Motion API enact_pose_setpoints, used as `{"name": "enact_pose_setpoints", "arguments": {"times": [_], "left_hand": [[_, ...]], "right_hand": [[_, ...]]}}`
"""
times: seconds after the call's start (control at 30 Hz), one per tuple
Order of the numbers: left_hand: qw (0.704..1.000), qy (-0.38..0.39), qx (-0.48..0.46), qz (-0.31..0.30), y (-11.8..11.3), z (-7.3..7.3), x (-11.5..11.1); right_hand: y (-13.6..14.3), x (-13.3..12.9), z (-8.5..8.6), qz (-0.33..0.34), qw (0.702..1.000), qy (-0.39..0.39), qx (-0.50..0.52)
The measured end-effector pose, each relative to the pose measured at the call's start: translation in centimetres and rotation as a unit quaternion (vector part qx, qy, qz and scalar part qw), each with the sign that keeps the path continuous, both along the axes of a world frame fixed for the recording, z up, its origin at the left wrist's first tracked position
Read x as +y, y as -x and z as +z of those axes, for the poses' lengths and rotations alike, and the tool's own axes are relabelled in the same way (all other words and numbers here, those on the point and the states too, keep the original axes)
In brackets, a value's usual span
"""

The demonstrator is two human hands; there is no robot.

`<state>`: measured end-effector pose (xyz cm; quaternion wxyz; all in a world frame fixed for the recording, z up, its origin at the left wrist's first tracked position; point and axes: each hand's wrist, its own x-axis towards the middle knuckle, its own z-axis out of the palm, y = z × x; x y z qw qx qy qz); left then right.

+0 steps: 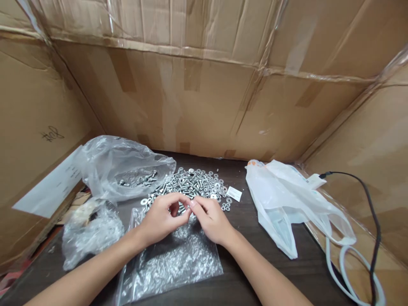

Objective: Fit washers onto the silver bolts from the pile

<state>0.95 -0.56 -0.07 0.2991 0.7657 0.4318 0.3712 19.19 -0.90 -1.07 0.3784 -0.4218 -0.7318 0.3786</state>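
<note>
My left hand (pixel 166 216) and my right hand (pixel 210 219) meet at the fingertips over the near edge of a pile of metal bolts (pixel 188 182). Both are closed in a pinch, thumb against fingers; whatever sits between the tips is too small or hidden to make out. Flat washers (pixel 218 186) lie mixed in and spread along the pile's right side. Under my wrists is a clear zip bag (pixel 178 267), flat and crinkled on the dark table. A larger clear plastic bag (pixel 117 165) with some bolts in it lies open at the pile's left.
A small white label (pixel 233 194) lies right of the washers. Crumpled clear plastic (pixel 92 229) sits at the left, a white plastic bag (pixel 277 199) at the right. A black cable (pixel 366 191) and white cable (pixel 347 272) run down the right side. Cardboard walls (pixel 191 97) enclose the table.
</note>
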Motion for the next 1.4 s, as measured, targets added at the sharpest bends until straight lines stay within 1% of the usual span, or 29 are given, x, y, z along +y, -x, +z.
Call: {"name": "enact_pose_setpoints", "arguments": {"times": [0.13, 0.27, 0.47, 0.6, 0.73, 0.83, 0.9, 0.97, 1.03, 1.07, 1.13, 1.2, 1.23, 1.33, 1.37, 1.4], "left_hand": [[0.998, 0.060, -0.026, -0.003, 0.0, -0.3, 0.3], [0.997, 0.068, -0.034, -0.004, 0.0, -0.5, 0.6], [0.998, 0.054, -0.018, -0.002, -0.1, -0.4, 0.3], [0.999, 0.052, -0.014, 0.000, 0.0, -0.7, 0.5], [1.000, 0.019, -0.020, 0.004, 0.2, -0.8, 0.6], [0.999, -0.042, -0.007, -0.023, 0.3, -0.6, 0.3], [0.997, -0.068, 0.000, -0.036, 0.3, -0.4, 0.1], [0.998, -0.057, -0.007, -0.036, 0.2, -0.3, 0.0], [0.999, -0.019, -0.021, -0.024, 0.0, -0.3, 0.1], [0.999, 0.005, -0.028, -0.016, -0.1, -0.3, 0.1], [0.998, 0.043, -0.038, -0.010, -0.2, -0.4, 0.2], [0.998, 0.053, -0.043, -0.013, -0.2, -0.5, 0.1], [0.998, 0.041, -0.039, -0.018, -0.2, -0.5, 0.0], [0.999, -0.030, -0.013, -0.042, -0.3, -0.3, -0.2], [0.998, -0.046, -0.009, -0.044, -0.3, -0.3, -0.2], [0.998, -0.047, -0.010, -0.040, -0.3, -0.2, -0.1]], "right_hand": [[0.1, 0.0, 0.1, -0.004, 1.000, -0.026, -0.006], [0.1, 0.1, 0.0, -0.014, 0.999, -0.034, 0.000], [0.0, 0.4, -0.2, -0.017, 0.998, 0.023, 0.048], [0.0, 0.4, -0.3, -0.007, 0.994, 0.069, 0.084], [0.1, 0.3, -0.3, 0.005, 0.993, 0.076, 0.095], [0.1, 0.2, -0.6, 0.014, 0.995, 0.072, 0.065], [0.1, 0.1, -0.8, 0.003, 0.996, 0.076, 0.034], [0.0, -0.1, -0.7, -0.020, 0.998, 0.054, 0.012], [0.0, -0.2, -0.4, -0.034, 0.999, 0.000, 0.008], [0.0, -0.3, -0.3, -0.032, 0.999, -0.026, 0.013], [0.1, -0.3, -0.3, -0.026, 0.998, -0.041, 0.027], [0.2, -0.2, -0.5, -0.028, 0.999, -0.018, 0.033], [0.3, -0.2, -0.8, -0.030, 0.999, 0.006, 0.033], [0.3, 0.0, -1.3, -0.032, 0.996, 0.079, 0.019], [0.2, 0.0, -1.3, -0.033, 0.996, 0.081, 0.016], [0.1, 0.0, -1.2, -0.033, 0.997, 0.068, 0.018]]}}
